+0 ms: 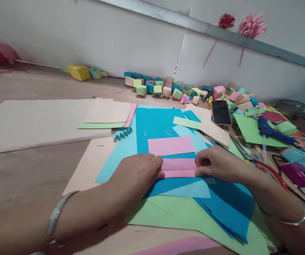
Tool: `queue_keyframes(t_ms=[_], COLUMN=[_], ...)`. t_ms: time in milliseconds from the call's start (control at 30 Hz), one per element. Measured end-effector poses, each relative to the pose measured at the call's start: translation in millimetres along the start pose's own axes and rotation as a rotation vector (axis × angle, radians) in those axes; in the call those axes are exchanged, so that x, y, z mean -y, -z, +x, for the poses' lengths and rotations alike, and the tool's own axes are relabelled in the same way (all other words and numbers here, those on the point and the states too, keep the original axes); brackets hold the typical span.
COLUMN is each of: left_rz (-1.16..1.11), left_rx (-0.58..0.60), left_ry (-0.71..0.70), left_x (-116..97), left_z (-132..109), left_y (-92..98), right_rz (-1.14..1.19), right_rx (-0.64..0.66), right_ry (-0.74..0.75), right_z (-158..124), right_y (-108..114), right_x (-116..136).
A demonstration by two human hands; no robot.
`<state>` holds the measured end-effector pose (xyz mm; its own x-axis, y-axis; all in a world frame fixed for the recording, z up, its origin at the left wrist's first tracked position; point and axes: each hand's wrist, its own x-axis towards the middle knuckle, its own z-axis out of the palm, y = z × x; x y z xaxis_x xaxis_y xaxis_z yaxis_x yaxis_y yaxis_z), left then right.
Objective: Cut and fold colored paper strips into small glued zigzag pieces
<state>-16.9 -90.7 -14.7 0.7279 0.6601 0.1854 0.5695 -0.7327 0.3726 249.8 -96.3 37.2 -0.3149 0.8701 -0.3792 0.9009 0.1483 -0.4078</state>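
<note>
Forearms (86,209), each with a silver bangle (58,212), filled the lower corners nearest the camera. From my distant seat I fixed on the folded pink strip (179,170) lying directly between the two hands, its long axis running left to right from one to the other, a crease parallel to its near edge. The left hand (139,173) held the left end under thumb and curled fingers; the right hand (216,164) pinched the right end, its fingers bent inward. Neither hand was nearer: I saw both touching the strip, though how firmly they pressed I couldn't tell. Just beyond lay a second pink piece (171,145), nearly parallel but slightly tilted. Dark blue paper (155,120) spread beneath both, with a green sheet (165,214) on the camera's side. To the right, past the right hand, I saw scissors (244,151), a blue glue gun (272,131) and a phone (221,112). Farthest out, small paper cubes (141,90) stood grouped near the wall (88,35).
</note>
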Motion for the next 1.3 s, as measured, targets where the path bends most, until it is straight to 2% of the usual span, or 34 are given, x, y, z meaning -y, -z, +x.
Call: queue_keyframes(t_ms=[133, 267, 333, 567, 633, 800, 867, 967, 1133, 1300], left_rz=[0.06, 0.279, 0.331, 0.361, 0.34, 0.238, 0.239, 0.236, 0.242, 0.253], left_rx=[0.004, 0.016, 0.017, -0.015, -0.016, -0.007, -0.002, 0.006, 0.018, 0.035], left_ry=[-0.056, -0.273, -0.328, -0.328, -0.318, -0.301, -0.302, -0.301, -0.289, -0.259], left_x=[-12, -28, -31, -27, -28, -33, -35, -34, -32, -33], left_z=[2, 6, 7, 9, 8, 5, 5, 5, 4, 5], left_y=[10.7, 16.5, 14.7, 9.2, 9.5, 13.7, 15.1, 15.0, 13.2, 15.8], right_rz=[-0.018, -0.055, -0.065, -0.151, -0.215, -0.634, -0.752, -0.837, -0.945, -0.992], right_rx=[0.002, -0.018, -0.022, -0.039, -0.113, -0.431, -0.479, -0.477, -0.518, -0.494], right_ry=[0.029, 0.05, 0.04, 0.011, 0.096, 0.509, 0.575, 0.539, 0.324, 0.224], right_z=[-1, -1, -2, -3, -7, -21, -27, -37, -51, -62], right_y=[0, -1, 0, -1, -8, -34, -44, -56, -69, -61], right_x=[-2, 2, 5, 8, 9, 25, 33, 40, 29, 21])
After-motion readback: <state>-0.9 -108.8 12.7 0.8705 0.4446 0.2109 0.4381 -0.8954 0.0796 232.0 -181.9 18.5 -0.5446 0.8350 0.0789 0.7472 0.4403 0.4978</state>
